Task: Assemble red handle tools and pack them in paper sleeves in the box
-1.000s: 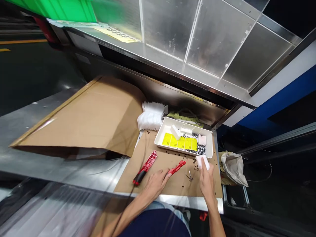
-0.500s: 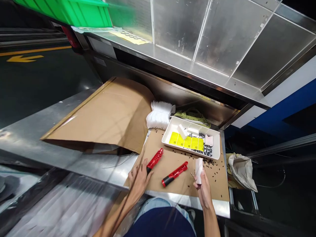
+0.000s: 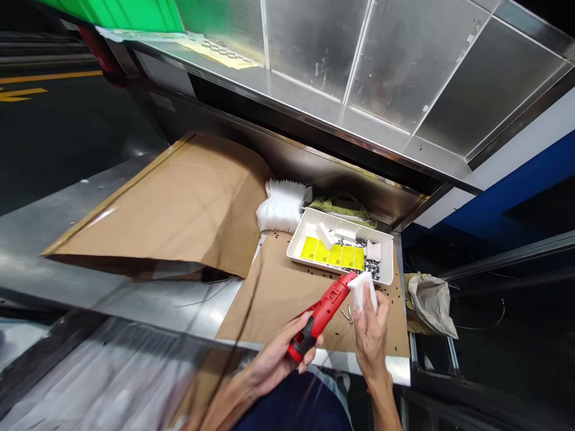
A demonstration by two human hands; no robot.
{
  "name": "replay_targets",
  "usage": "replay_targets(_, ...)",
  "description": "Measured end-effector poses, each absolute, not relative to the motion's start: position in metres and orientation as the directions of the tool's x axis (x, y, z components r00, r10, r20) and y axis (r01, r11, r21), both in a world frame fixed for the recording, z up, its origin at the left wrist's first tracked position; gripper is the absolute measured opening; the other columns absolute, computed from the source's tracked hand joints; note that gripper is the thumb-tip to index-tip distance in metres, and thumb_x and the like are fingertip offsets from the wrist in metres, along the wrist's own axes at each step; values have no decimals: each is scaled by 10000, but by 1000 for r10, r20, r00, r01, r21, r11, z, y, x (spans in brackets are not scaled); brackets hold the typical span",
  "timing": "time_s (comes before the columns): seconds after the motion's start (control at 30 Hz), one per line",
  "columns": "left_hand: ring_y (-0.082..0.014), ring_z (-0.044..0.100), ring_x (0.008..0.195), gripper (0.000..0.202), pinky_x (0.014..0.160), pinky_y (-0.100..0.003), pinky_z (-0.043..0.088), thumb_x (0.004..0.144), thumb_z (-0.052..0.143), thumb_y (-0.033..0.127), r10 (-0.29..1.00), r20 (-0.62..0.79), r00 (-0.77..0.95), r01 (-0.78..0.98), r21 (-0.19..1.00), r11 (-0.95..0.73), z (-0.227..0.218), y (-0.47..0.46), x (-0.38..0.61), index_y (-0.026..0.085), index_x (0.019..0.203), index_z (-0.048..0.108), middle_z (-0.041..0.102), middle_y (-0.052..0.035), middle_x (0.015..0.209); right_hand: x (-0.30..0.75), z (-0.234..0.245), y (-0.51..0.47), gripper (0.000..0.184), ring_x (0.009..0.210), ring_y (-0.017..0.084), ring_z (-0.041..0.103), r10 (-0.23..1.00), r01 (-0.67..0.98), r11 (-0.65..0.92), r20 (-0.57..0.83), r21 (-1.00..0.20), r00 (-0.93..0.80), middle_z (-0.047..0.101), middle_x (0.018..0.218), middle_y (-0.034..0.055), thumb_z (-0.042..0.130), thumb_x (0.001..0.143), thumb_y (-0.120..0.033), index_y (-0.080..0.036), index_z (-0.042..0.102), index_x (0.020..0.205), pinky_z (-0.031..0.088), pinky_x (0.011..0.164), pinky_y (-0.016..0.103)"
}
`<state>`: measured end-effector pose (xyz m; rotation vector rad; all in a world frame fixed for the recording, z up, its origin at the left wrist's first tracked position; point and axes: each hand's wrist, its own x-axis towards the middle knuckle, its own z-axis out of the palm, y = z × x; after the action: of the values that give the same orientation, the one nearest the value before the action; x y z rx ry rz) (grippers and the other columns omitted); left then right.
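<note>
A factory workshop, it appears

The metal bench (image 3: 193, 305) carries a tray (image 3: 389, 257) of small black parts (image 3: 372, 269) at four o'clock. At ten o'clock there are yellow floor markings (image 3: 27, 92); at eleven, a green plastic bin (image 3: 130, 13).

Red casing (image 3: 329, 302): smooth plas., semi-gloss
Blk grip (image 3: 309, 338): matt, rubbery look
White pad (image 3: 360, 288): soft, matt; foam/cloth unclear
Tray (image 3: 387, 256): smooth white plas.
Work sheet (image 3: 278, 281): matt brn cardbd
Bench (image 3: 215, 311): smooth metal, satin sheen
Carton (image 3: 179, 203): cardbd, mostly matt
Back panels (image 3: 309, 51): scuffed metal, reflective
</note>
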<state>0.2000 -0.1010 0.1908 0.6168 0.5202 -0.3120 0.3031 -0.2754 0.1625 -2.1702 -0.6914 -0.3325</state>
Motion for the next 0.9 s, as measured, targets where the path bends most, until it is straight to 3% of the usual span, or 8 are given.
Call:
replay_targets(0.13, -8, 415, 432, 604, 369, -147, 218, 685, 798, 671, -224, -511, 830, 475, 436, 764, 201, -107, 211, 104, 836, 655, 627, -18, 717, 301, 178, -276, 508, 1091, 219, 579, 361, 641, -594, 551, -487, 753, 432, 1254, 129, 394, 1041, -263, -293, 399, 1548, 547, 844, 362)
replay_targets(0.27, -3, 391, 433, 480, 352, -141, 151, 785, 757, 574, -252, -515, 819, 484, 386, 785, 205, -105, 215, 112, 823, 636, 625, -27, 744, 293, 186, -279, 537, 1079, 224, 609, 526, 741, -545, 528, -393, 667, 453, 1257, 123, 410, 1036, -264, -353, 356, 1562, 564, 779, 324)
replay_targets(0.43, -11, 382, 445, 411, 345, -135, 128, 872, 676, 518, -306, -537, 786, 522, 311, 794, 205, -106, 218, 110, 867, 622, 603, -24, 733, 299, 189, -282, 511, 941, 211, 637, 407, 653, -657, 553, -377, 727, 489, 1176, 121, 409, 1040, -271, -328, 396, 1547, 564, 723, 332)
replay_targets(0.57, -17, 429, 447, 467, 375, -140, 173, 849, 672, 599, -159, -550, 820, 467, 482, 741, 207, -110, 218, 141, 910, 600, 627, -11, 739, 288, 190, -277, 544, 961, 209, 666, 556, 733, -558, 479, -390, 679, 516, 1227, 137, 411, 1039, -259, -340, 337, 1572, 573, 687, 294)
replay_targets(0.67, -37, 443, 428, 720, 378, -161, 209, 735, 671, 775, -100, -514, 852, 446, 614, 651, 208, -113, 219, 186, 1137, 575, 645, 14, 748, 284, 189, -275, 531, 917, 219, 675, 489, 687, -627, 500, -368, 715, 529, 1175, 141, 407, 1039, -250, -324, 365, 1563, 580, 673, 318)
replay_targets(0.73, -41, 427, 418, 834, 381, -169, 213, 724, 608, 842, -80, -504, 860, 442, 658, 609, 207, -114, 221, 197, 1249, 546, 638, 25, 740, 280, 188, -274, 533, 884, 217, 674, 436, 644, -663, 503, -382, 747, 530, 1153, 153, 402, 1042, -251, -291, 355, 1571, 579, 657, 321)
replay_targets(0.83, -45, 392, 413, 836, 391, -171, 188, 781, 485, 870, -54, -513, 857, 448, 689, 570, 205, -115, 222, 154, 1194, 608, 580, 34, 635, 275, 185, -272, 538, 873, 193, 681, 541, 693, -579, 433, -430, 721, 529, 1205, 164, 402, 1046, -274, -293, 336, 1580, 576, 654, 288)
replay_targets(0.9, -51, 395, 422, 857, 395, -173, 189, 790, 449, 878, -63, -503, 862, 450, 704, 549, 205, -115, 223, 154, 1216, 619, 591, 21, 647, 278, 185, -272, 521, 907, 201, 682, 546, 698, -572, 435, -431, 716, 536, 1213, 158, 398, 1048, -284, -307, 363, 1567, 575, 666, 291)
